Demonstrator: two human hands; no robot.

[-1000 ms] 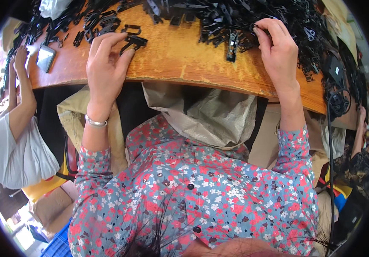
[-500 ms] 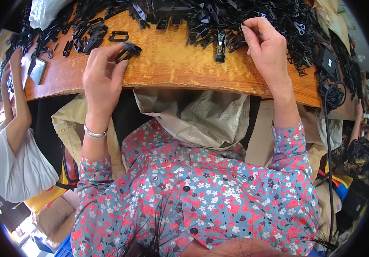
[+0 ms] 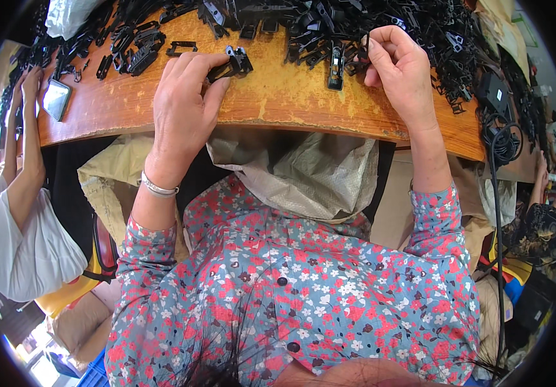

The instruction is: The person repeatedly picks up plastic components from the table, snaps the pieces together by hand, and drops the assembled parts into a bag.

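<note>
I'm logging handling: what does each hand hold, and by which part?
Left hand: a black plastic part, by its left end. Right hand: a slim black piece; which part is held is unclear.

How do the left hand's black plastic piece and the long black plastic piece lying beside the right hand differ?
The black plastic piece is held in the left hand; the long black plastic piece lies on the brown wooden table. Fingers partly cover the held piece; none cover the long piece. Both are black.
</note>
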